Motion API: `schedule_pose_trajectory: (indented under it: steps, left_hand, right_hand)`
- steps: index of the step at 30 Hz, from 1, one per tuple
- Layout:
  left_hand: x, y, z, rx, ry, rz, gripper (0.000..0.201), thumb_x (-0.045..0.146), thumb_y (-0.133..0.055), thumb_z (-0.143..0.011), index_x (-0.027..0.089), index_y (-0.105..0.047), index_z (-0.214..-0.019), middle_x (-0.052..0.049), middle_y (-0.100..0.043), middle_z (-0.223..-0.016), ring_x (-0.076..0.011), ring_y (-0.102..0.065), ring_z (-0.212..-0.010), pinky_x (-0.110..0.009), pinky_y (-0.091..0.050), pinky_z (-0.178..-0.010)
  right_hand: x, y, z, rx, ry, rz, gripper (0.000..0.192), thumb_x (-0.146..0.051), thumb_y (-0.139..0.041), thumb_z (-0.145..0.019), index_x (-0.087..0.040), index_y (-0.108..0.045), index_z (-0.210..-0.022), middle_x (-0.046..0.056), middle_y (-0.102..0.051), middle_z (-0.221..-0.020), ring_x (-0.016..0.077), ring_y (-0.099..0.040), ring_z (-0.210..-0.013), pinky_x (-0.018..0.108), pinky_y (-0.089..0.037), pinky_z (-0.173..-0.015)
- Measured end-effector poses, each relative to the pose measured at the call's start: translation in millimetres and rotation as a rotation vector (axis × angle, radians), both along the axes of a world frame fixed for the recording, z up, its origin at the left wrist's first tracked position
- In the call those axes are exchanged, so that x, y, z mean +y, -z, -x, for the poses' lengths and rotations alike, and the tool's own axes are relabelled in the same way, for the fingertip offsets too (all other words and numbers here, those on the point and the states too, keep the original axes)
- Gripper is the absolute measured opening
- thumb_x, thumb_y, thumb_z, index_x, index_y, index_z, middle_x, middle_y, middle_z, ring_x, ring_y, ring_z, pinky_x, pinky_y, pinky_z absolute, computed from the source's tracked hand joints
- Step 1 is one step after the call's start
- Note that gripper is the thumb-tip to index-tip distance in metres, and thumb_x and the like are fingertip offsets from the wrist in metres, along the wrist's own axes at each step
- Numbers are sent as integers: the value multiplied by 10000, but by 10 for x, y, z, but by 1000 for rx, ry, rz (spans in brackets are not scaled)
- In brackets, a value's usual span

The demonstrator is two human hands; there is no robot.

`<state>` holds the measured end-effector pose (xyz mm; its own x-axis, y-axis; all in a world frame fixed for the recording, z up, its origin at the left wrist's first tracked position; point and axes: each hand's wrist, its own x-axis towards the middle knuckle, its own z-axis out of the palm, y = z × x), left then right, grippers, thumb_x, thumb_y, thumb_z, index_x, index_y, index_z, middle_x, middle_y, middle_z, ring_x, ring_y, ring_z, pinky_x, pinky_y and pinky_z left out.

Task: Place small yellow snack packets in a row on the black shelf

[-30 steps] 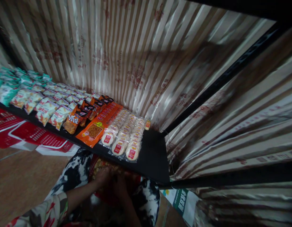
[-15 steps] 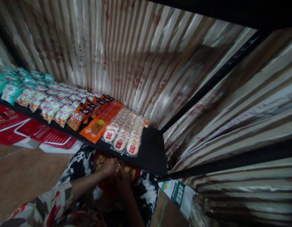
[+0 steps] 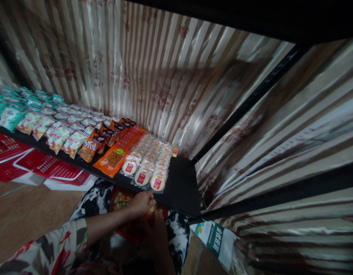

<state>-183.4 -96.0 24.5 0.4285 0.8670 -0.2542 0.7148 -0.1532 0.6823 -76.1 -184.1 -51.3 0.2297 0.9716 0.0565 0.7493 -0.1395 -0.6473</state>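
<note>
1. Fingering a small yellow-orange item [image 3: 151, 211], the two hands meet above the lap, just off the front edge of the black shelf [image 3: 183, 187]. We see the left hand [image 3: 142, 204] with fingers curled in, seemingly gripping it; the right hand [image 3: 159, 219] is close against it, too dark for us to tell its grip.
2. Below them, we find a red container [image 3: 130, 233] between the knees, holding a heap of small wrapped pieces [image 3: 120, 200], partly hidden by the left forearm.
3. On the shelf we see round wafers in clear wrappers [image 3: 149, 162] in three rows, then, leftward, orange packaging [image 3: 112, 162], orange-and-black bags [image 3: 89, 147], white bags [image 3: 58, 135] and green bags [image 3: 13, 116].
4. Under its left part are red baskets [image 3: 64, 168]; we cannot make out their contents.
5. Half a second ago we saw both hands lower, over the heap; now they are nearer the shelf edge, and the yellow-orange item shows between them.
</note>
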Motion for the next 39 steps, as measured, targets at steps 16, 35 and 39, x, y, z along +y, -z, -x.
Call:
schedule_pose_trajectory:
  steps: [16,35,39]
  left_hand:
    - [231,-284,-712,-121,56,-25,240,299,-454,-900,156,-588,-1040,-85,-686,-1000,-192,-631,-950,-256,-439,-820]
    - [379,-157,-1016,-159,-14,7,222,114,-403,-869,153,-593,-977,-67,-630,-1000,-148,-574,-932,-227,-441,-826]
    - [430,-176,-1105,-114,8,-16,295,103,-414,-847,142,-611,-1063,-106,-616,-1082,-185,-579,-1003,-255,-443,-875]
  right_hand:
    - [243,-365,-650,79,136,-121,498,-547,-483,-826,-169,-611,-1124,108,-640,-885,271,-631,-857,361,-506,-773]
    - [572,-348,-873,268,350,-148,502,-437,-512,-788,-166,-461,-1207,135,-674,-1034,252,-660,-908,354,-517,-787]
    - [679,-250,-943,149,404,-235,406,-359,-503,-745,-161,-507,-1100,152,-631,-1023,261,-627,-929,359,-508,-792]
